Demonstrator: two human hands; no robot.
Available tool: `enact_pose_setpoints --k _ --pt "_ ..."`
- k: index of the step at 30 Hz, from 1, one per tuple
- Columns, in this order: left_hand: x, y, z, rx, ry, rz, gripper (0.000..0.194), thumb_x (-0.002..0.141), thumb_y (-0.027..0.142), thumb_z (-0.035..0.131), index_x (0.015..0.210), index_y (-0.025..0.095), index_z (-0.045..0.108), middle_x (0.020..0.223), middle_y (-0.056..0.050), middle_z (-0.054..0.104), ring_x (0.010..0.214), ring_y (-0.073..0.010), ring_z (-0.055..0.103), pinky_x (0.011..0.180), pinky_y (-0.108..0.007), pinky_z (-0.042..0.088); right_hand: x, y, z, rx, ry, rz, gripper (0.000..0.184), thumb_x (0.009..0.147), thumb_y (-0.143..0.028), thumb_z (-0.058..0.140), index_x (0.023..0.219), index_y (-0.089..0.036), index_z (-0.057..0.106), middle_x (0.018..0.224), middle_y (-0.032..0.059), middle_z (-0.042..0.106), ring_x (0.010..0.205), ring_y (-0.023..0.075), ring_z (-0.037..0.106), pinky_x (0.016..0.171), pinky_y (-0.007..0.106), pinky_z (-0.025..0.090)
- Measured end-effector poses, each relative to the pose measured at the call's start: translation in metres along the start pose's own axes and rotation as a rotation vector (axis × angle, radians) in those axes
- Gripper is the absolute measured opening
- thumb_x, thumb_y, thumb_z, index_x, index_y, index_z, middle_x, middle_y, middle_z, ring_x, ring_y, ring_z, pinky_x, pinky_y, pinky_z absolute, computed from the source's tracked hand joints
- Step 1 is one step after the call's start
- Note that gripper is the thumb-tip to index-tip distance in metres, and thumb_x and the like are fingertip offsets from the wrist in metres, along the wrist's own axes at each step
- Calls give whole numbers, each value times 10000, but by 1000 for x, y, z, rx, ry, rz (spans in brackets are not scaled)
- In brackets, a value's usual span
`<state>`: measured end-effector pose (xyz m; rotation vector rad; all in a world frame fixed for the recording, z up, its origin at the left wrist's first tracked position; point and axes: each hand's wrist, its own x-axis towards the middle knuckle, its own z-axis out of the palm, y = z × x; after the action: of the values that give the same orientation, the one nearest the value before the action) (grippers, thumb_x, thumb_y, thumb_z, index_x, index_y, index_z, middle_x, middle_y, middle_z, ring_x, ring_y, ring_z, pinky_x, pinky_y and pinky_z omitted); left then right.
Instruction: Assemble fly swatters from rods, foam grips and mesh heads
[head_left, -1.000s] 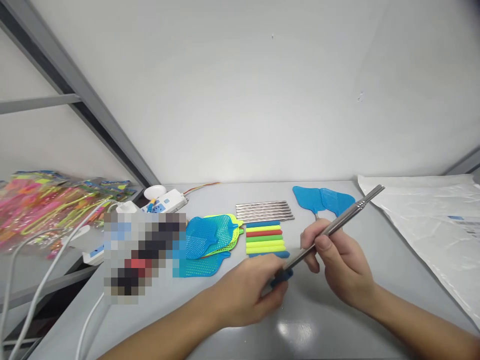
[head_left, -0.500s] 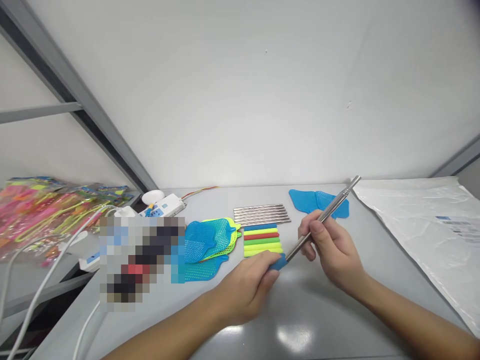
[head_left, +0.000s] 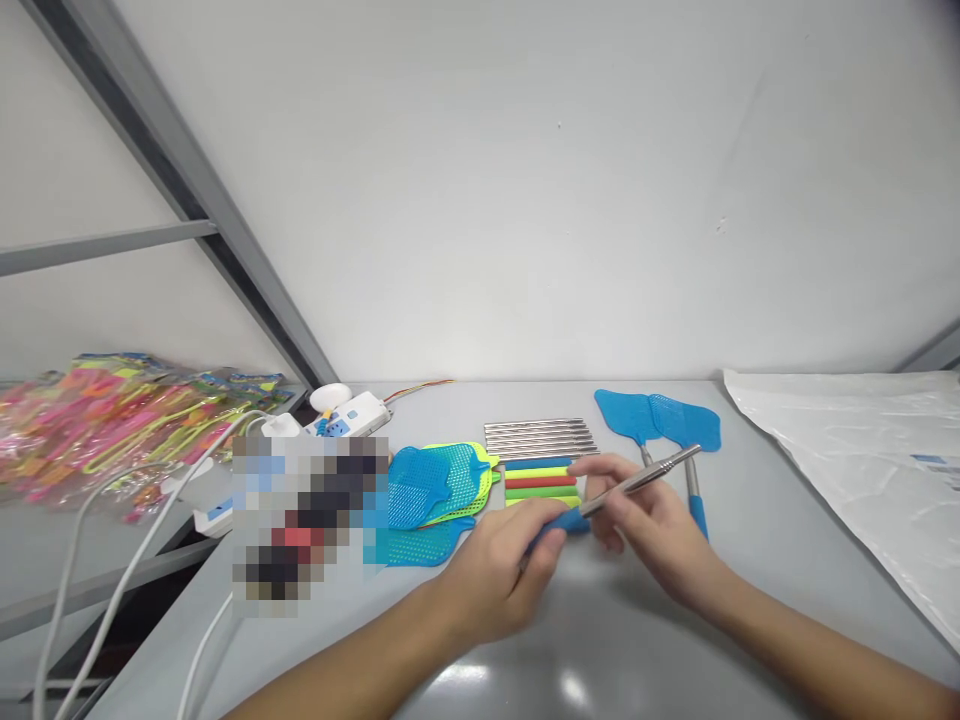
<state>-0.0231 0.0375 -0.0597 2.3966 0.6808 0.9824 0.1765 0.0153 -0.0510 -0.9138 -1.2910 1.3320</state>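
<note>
My left hand [head_left: 495, 570] is closed on the blue grip sleeve [head_left: 571, 521] of a telescopic metal rod [head_left: 660, 470], which slants up to the right. My right hand [head_left: 664, 530] is loosely wrapped about the rod beyond the sleeve, thumb against the metal and fingertips apart behind it. Just behind my hands, several coloured grip sleeves [head_left: 540, 482] lie in a row, blue, yellow, red and green. Farther back is a row of bare metal rods [head_left: 536, 438]. Mesh swatter heads [head_left: 427, 485] in blue and yellow are piled left of them.
Two blue fly swatters [head_left: 626, 415] with metal shafts lie at the back right. A white plastic sheet [head_left: 855, 470] covers the right side. On the left are a power strip [head_left: 356, 412], white cables [head_left: 124, 580], a pixelated patch and bagged colourful goods [head_left: 150, 425].
The rod has tipped lower, and more blue sleeve shows between my hands. My right hand's fingers have loosened and spread. The view has shifted slightly left, uncovering the swatters' shafts.
</note>
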Motion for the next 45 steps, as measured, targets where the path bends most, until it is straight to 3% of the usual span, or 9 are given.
enact_pose_setpoints --k 5,9,15,19,22,26,31,35,45 --pt "6 0 -4 1 76 -18 218 922 190 479 1102 154 595 913 -67 689 808 -166 640 712 -288 515 6 -6 -21 -41 225 -99 281 941 -460 490 954 -224 642 576 -38 433 516 120 422 515 274 378" --pt "12 -3 -14 38 108 -18 269 913 174 519 1163 190 617 959 -62 691 830 -153 624 730 -283 511 11 -27 -39 -440 341 -186 168 864 -406 640 831 -241 640 752 14 582 656 160 532 590 302 432" --pt "14 -15 -25 170 166 80 274 866 154 603 1131 206 649 827 -34 672 688 -135 574 618 -256 469 20 -34 -51 -1141 -103 -474 109 924 -283 571 1004 -237 630 838 41 632 780 202 555 706 364 423" --pt "13 -12 -28 77 216 45 267 872 161 598 1131 215 632 828 -28 666 724 -146 582 689 -279 474 19 -18 -40 -1405 -262 -533 150 977 -203 446 1019 -208 589 782 21 587 781 198 512 842 426 368" --pt "12 -7 -30 -176 201 -120 233 936 286 514 1119 200 630 964 -68 655 874 -186 591 800 -324 469 16 -7 -33 -1434 -319 -475 167 993 -194 391 990 -188 557 813 27 570 793 199 498 848 411 356" --pt "14 -4 -32 -659 162 -338 430 979 494 358 1132 200 632 1112 -99 616 1044 -235 553 890 -349 432 11 1 -28 -1436 -394 -423 214 1012 -200 327 904 -180 510 807 22 553 720 178 473 796 366 356" --pt "24 -8 -45 -1233 -13 -515 684 933 670 226 1036 145 652 1052 -135 621 981 -246 573 902 -373 420 6 1 -22 -1442 -410 -407 254 1017 -216 306 803 -198 441 727 -7 534 598 153 391 672 314 320" --pt "28 -11 -54 -1278 -106 -483 727 905 715 225 1057 135 636 1036 -145 626 942 -249 580 896 -393 406 2 0 -13 -1429 -424 -423 253 1002 -197 334 760 -205 409 678 -24 532 562 142 392 629 293 296" --pt "21 -11 -37 -1213 13 -389 749 913 706 198 998 123 660 935 -107 618 909 -222 577 895 -359 402 -6 8 9 -1490 -365 -447 261 872 -42 366 684 -222 388 553 -26 516 485 162 466 545 282 264"
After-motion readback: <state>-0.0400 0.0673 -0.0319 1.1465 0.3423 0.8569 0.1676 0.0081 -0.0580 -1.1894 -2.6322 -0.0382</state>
